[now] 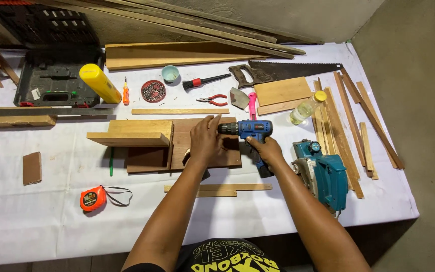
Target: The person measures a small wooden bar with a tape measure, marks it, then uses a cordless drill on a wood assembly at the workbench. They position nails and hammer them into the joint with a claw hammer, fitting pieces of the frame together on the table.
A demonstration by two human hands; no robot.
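Note:
My right hand [264, 149] grips the handle of a blue cordless drill [250, 130] that lies level, its black chuck pointing left. My left hand [206, 138] rests over the brown wooden board [230, 155] with its fingers at the drill's chuck, holding nothing I can make out. The board joins a lighter wooden box-like piece [132, 133] on its left. Whatever sits under my left palm is hidden.
A teal power planer [324, 175] sits by my right forearm. Wooden strips [351, 121], a hand saw [283, 71], pliers [212, 99], a brush [202, 81], a yellow can [99, 83], a black tool case [54, 80], a screw dish [153, 91] and an orange tape measure [93, 198] lie around.

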